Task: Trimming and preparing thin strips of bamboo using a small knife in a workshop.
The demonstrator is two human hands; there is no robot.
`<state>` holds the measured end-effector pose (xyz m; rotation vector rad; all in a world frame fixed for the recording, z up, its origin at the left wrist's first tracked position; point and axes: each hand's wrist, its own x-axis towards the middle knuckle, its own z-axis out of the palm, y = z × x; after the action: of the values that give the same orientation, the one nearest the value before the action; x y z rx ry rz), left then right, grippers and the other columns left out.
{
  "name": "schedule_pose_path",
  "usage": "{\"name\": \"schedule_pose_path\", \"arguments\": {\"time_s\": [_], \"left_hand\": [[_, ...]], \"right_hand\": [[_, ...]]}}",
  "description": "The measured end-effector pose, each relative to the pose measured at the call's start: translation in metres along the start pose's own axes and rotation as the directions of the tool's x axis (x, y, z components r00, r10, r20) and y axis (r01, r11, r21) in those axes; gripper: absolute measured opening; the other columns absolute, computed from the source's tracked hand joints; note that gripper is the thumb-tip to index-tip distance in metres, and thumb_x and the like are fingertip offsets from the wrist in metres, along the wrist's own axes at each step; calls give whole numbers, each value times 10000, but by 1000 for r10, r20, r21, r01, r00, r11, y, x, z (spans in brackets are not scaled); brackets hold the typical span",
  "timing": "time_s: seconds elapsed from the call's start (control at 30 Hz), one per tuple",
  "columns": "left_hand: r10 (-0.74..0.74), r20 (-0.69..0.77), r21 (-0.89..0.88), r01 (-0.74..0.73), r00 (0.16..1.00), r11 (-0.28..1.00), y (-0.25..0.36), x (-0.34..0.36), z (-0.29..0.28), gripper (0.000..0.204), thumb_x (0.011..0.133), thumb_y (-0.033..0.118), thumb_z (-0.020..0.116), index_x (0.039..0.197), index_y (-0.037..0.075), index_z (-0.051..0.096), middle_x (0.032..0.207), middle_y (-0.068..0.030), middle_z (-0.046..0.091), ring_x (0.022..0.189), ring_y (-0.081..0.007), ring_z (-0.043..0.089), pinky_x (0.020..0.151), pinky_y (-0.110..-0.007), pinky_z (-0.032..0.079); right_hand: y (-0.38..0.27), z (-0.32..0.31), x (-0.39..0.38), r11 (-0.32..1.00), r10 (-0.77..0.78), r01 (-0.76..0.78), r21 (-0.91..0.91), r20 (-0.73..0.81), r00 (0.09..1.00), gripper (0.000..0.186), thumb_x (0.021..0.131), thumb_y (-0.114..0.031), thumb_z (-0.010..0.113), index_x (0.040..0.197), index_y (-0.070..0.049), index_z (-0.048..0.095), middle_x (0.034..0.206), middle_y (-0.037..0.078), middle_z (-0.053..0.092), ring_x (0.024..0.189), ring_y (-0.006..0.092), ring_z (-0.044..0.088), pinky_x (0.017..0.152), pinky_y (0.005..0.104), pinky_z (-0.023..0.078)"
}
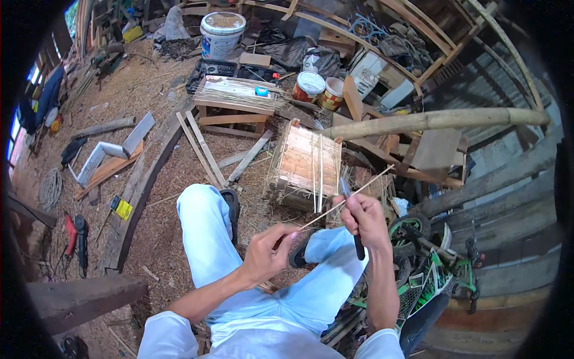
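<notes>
Above my knees, my left hand pinches the near end of a thin bamboo strip. The strip slants up and to the right, its far end free in the air. My right hand is closed around a knife with a dark handle, its blade pointing up beside the strip. Strip and blade meet or cross at the right fingers; exact contact is too small to tell. Just beyond my hands stands a low wooden block-like bench with a few thin strips lying lengthwise on it.
A slatted stool carries many thin strips and a blue tape measure. Paint buckets stand behind. A bamboo pole juts in from the right. A green bicycle is close by my right. A beam lies left on shavings.
</notes>
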<state>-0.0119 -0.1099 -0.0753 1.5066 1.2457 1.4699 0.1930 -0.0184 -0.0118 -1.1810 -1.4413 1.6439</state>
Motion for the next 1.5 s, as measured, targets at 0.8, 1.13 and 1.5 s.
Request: {"name": "schedule_pose_path", "arguments": {"time_s": [0.8, 1.13, 1.5], "left_hand": [[-143, 77, 180, 127, 987, 975, -10, 0, -3, 95, 887, 74, 587, 933, 7, 637, 647, -76, 595, 515, -99, 502, 473, -257, 397], [-356, 162, -76, 371, 920, 925, -34, 21, -11, 169, 939, 120, 526, 1069, 17, 558, 812, -6, 593, 683, -47, 507, 583, -204, 408], [-251, 233, -268, 310, 940, 912, 22, 29, 5, 267, 964, 176, 517, 1161, 23, 611, 741, 47, 494, 641, -31, 399, 550, -195, 327]], "right_hand": [[15, -83, 25, 976, -9, 47, 215, -173, 985, 310, 959, -300, 521, 1072, -16, 567, 633, -35, 482, 439, 0, 289, 366, 163, 206], [20, -25, 26, 984, -147, 119, -132, -230, 962, 239, 990, -211, 435, 1039, -41, 596, 664, -1, 530, 490, 51, 458, 410, 203, 374], [-8, 21, -14, 993, -93, 83, -87, -116, 989, 199, 943, -163, 531, 895, 3, 631, 580, -28, 484, 474, 29, 358, 434, 189, 249]]}}
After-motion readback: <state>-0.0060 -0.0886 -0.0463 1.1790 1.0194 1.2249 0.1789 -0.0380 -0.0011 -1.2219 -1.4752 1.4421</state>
